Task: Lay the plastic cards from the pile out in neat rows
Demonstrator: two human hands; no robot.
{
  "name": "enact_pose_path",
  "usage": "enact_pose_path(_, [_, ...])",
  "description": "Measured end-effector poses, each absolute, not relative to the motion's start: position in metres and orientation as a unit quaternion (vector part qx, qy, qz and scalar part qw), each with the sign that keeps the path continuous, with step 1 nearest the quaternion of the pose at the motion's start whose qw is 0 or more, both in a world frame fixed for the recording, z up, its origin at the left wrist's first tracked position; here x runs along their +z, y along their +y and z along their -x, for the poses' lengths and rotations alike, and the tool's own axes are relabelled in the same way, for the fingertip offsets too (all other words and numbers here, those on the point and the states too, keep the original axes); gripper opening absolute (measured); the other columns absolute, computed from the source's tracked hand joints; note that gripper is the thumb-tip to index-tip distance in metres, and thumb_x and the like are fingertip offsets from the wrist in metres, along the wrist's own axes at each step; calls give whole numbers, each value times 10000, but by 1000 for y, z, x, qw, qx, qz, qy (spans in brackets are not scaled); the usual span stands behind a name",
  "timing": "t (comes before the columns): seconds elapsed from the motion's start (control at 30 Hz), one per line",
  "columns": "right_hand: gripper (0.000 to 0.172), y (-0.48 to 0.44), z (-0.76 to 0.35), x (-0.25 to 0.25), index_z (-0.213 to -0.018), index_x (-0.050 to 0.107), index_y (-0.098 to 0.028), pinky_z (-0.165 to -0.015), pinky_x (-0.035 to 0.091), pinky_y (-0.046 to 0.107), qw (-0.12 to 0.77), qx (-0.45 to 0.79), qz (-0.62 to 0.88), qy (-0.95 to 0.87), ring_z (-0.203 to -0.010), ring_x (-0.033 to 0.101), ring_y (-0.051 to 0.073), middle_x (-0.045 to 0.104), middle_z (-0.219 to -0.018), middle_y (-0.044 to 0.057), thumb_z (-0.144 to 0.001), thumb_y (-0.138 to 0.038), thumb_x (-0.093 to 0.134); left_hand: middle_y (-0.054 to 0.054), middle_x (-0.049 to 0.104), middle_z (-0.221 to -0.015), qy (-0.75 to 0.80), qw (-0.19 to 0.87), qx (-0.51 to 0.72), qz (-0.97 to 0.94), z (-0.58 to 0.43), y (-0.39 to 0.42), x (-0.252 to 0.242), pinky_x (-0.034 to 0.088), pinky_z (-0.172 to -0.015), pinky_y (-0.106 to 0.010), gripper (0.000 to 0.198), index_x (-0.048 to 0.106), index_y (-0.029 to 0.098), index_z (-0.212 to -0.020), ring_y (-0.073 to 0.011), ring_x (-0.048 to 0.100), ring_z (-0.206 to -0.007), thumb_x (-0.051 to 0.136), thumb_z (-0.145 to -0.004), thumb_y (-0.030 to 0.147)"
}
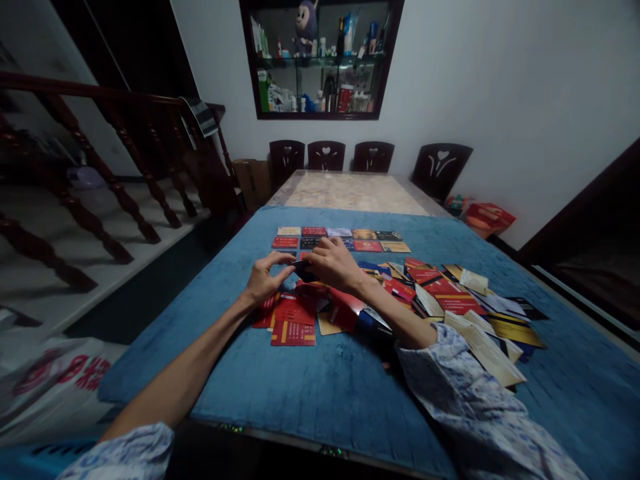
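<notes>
Both hands meet over the middle of the blue cloth, around a small dark flat thing that looks like a card [301, 268]. My left hand [267, 275] pinches its left side between thumb and fingers. Bent over its right end, my right hand [333, 261] has its fingers closed on it, partly hiding it. Just beyond lie bank-type cards in two neat rows, among them a red card [285, 243] and a black card [389, 236]. Under and nearer than the hands are red card sleeves [294, 333], overlapping one another.
A loose heap of card sleeves and papers [453, 293] spreads to the right, partly behind my right forearm. The blue cloth [240, 373] covers the near table; bare stone top [345, 190] shows beyond. Chairs [326, 155] stand at the far end, a railing [135, 167] on the left.
</notes>
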State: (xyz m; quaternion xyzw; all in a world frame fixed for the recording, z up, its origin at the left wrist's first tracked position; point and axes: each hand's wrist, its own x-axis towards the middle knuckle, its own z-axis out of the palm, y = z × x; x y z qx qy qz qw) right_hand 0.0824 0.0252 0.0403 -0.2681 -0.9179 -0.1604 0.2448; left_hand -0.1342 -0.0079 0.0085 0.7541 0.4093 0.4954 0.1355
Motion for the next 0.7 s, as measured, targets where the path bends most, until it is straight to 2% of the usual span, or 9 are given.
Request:
enact_pose_path(0.2, [233,15,-78,46,-992,711,-197,-907,282,409,212,-165,260,-928,-964,492,239,739,-906,93,-996,-295,500,-44,735,-895,391,137,499,-761,134,-6,5,552,-858,-336,125,726,179,-885,-180,678,-862,660,-851,279])
enact_pose_path(0.4, [241,15,-80,44,-1111,688,-220,-899,290,396,209,-93,287,-930,-992,498,244,748,-995,86,-979,-338,526,-36,724,-884,422,150,479,-755,138,-5,5,556,-862,-331,114,694,173,-840,-177,675,-849,642,-820,273])
enact_pose_path(0.6, [235,22,-84,37,-1102,686,-219,-891,303,384,166,-39,330,-929,-989,547,251,736,-943,82,-877,-256,627,-18,707,-826,452,134,453,-757,147,0,1,549,-838,-329,97,656,182,-796,-181,665,-812,594,-742,234])
enact_pose_path(0.7, [243,24,-85,36,-1101,693,-204,-882,317,374,148,-28,339,-928,-987,570,246,729,-946,94,-873,-225,613,-14,702,-793,464,133,433,-762,151,4,-2,545,-813,-316,91,646,178,-767,-178,662,-779,595,-716,233])
